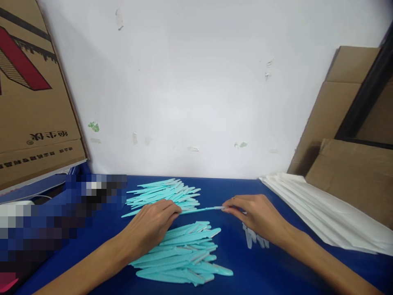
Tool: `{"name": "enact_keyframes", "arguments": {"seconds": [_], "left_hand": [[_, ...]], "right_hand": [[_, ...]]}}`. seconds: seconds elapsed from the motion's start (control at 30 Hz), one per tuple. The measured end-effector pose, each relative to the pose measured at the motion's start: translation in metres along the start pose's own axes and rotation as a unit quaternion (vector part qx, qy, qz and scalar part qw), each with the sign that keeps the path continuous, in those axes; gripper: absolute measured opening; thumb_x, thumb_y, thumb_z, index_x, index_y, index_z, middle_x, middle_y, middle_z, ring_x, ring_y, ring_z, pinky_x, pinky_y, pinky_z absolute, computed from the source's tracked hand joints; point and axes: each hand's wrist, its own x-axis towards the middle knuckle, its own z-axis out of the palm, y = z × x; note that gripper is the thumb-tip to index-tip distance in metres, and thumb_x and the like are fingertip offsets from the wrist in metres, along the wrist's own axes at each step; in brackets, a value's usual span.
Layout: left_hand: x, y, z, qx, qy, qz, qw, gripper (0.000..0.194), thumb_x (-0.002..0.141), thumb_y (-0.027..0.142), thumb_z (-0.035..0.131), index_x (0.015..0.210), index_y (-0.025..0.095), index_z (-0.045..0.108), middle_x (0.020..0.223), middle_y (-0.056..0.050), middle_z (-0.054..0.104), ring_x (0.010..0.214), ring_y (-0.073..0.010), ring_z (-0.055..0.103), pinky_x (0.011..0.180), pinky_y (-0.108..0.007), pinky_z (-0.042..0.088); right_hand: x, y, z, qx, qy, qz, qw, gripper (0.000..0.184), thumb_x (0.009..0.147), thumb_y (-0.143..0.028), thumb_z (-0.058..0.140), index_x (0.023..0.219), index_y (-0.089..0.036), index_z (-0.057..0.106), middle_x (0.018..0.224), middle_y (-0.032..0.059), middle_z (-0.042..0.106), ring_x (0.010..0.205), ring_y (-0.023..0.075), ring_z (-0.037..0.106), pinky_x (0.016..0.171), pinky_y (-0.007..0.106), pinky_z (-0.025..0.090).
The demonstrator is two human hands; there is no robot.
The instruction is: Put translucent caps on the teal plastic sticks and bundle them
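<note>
Between my hands a thin turquoise eyebrow razor [201,210] is held level above the table. My left hand [156,219] is closed on its handle end. My right hand [251,209] pinches the other end, where a see-through blade cap [219,207] shows at the fingertips; how far the cap covers the blade is too small to tell. Below my left hand lies a pile of turquoise razors with bare metal blades [184,254]. Behind it is a second pile of razors [166,194] with pale tips. Several loose see-through caps [253,237] lie under my right hand, partly hidden by it.
The blue table [233,266] meets a white wall [190,90] at the back. White sheets or bags [325,213] are stacked at the right, beside cardboard [353,188]. A large printed carton [33,102] stands at the left, above a pixelated area.
</note>
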Motion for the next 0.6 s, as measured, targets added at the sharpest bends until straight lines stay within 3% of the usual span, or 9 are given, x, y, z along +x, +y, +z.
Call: {"name": "enact_keyframes", "arguments": {"seconds": [0.23,0.33,0.43,0.5,0.6], "left_hand": [[-0.003,0.006,-0.001,0.006,0.072,0.060,0.996,0.024,0.104,0.013,0.040,0.111,0.019,0.062,0.095,-0.006,0.068,0.082,-0.0193,0.061,0.062,-0.028,0.048],[-0.002,0.002,-0.002,0.022,0.096,0.061,0.993,0.023,0.104,0.015,0.041,0.111,0.019,0.063,0.096,-0.006,0.069,0.085,-0.0192,0.061,0.068,-0.029,0.050],[0.001,-0.006,-0.003,0.054,0.105,0.052,0.992,0.023,0.104,0.016,0.042,0.111,0.018,0.064,0.100,-0.007,0.069,0.089,-0.0207,0.062,0.072,-0.030,0.051],[0.002,-0.014,-0.004,0.084,0.101,0.029,0.991,0.024,0.104,0.018,0.042,0.111,0.018,0.065,0.102,-0.008,0.070,0.091,-0.0225,0.063,0.073,-0.032,0.051],[0.002,-0.027,-0.006,0.123,0.072,-0.018,0.990,0.027,0.105,0.021,0.041,0.109,0.018,0.067,0.101,-0.009,0.070,0.091,-0.0247,0.064,0.071,-0.033,0.051]], "right_hand": [[-0.003,-0.019,0.009,0.016,0.040,-0.065,0.997,0.029,0.105,-0.030,0.047,0.107,-0.020,0.074,0.089,0.0054,0.077,0.075,0.0166,0.073,0.066,0.025,0.054],[-0.002,-0.021,0.007,0.023,0.041,-0.051,0.998,0.030,0.105,-0.033,0.047,0.108,-0.020,0.074,0.091,0.0061,0.078,0.077,0.0174,0.074,0.068,0.026,0.055],[-0.001,-0.017,0.005,-0.004,0.042,-0.016,0.999,0.030,0.103,-0.036,0.050,0.122,-0.022,0.069,0.097,0.0065,0.078,0.081,0.0189,0.075,0.068,0.026,0.056],[-0.001,-0.013,0.004,-0.027,0.043,0.012,0.999,0.033,0.102,-0.035,0.052,0.131,-0.024,0.063,0.099,0.0056,0.078,0.078,0.0189,0.075,0.064,0.026,0.055],[0.000,-0.010,0.001,-0.036,0.035,0.034,0.998,0.031,0.102,-0.033,0.051,0.128,-0.025,0.064,0.099,0.0046,0.077,0.072,0.0174,0.073,0.061,0.026,0.053]]}}
